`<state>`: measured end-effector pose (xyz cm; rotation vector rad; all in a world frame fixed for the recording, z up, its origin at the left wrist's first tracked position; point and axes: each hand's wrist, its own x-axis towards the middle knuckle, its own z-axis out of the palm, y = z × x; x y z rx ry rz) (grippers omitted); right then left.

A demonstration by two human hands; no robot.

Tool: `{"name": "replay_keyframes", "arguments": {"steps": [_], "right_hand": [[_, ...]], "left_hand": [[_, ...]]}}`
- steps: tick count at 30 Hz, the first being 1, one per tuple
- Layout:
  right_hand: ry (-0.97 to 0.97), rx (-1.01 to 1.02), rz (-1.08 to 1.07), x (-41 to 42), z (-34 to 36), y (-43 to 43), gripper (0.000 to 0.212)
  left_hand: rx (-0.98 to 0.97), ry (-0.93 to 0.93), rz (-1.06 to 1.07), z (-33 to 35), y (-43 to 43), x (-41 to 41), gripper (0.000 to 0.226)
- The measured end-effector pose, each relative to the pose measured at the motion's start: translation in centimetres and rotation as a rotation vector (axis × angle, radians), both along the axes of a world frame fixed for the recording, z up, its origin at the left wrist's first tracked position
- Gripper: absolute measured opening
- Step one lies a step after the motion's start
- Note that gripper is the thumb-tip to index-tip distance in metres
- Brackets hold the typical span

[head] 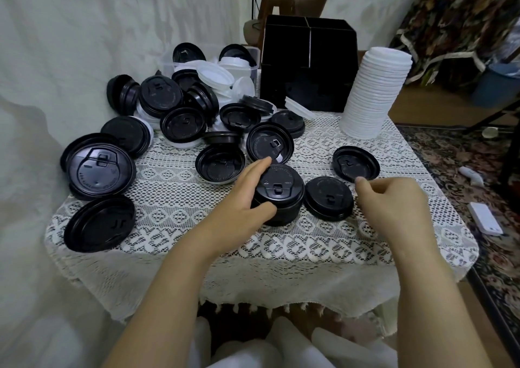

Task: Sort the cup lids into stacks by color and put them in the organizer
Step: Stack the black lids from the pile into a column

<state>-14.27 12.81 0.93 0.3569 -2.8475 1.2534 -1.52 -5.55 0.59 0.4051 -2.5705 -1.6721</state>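
Observation:
A short stack of black lids (pixel 280 196) stands in the middle of the lace-covered table (pixel 197 244). My left hand (pixel 242 199) wraps around its left side, thumb in front and fingers behind. My right hand (pixel 391 207) hovers just right of a single black lid (pixel 327 197), fingers loosely curled with nothing seen in them. Another black lid (pixel 356 163) lies behind it. A tall stack of white lids (pixel 375 92) stands at the back right beside the black organizer (pixel 308 64). Several loose black and white lids (pixel 180 106) are heaped at the back left.
A clear plastic tub (pixel 168 64) with lids sits behind the heap. Large black lids (pixel 100 168) lie near the table's left edge. A white cloth hangs at the left. A patterned carpet (pixel 461 171) with small white objects lies to the right. A chair stands behind.

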Motion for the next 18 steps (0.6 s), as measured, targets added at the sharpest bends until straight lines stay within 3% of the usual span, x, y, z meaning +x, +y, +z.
{"name": "replay_keyframes", "arguments": {"steps": [1,2,4,7,18], "right_hand": [[-0.03,-0.027,0.043,-0.01,0.0,-0.03,0.017],[-0.084,-0.013,0.097,0.1,0.01,-0.03,0.023],[-0.191,0.015,0.272,0.21,-0.28,0.02,0.058],[-0.196,0.031,0.412,0.57,-0.36,-0.36,0.081],[0.017,0.004,0.378,0.46,-0.09,-0.55,0.069]], "left_hand": [[-0.001,-0.001,0.0,-0.01,-0.02,-0.01,0.069],[-0.003,-0.001,0.0,-0.01,-0.01,-0.03,0.07],[-0.006,0.001,-0.003,-0.01,0.01,-0.05,0.07],[-0.004,0.0,-0.002,-0.03,0.0,-0.04,0.07],[-0.087,0.018,0.009,-0.5,-0.14,-0.15,0.082]]}}
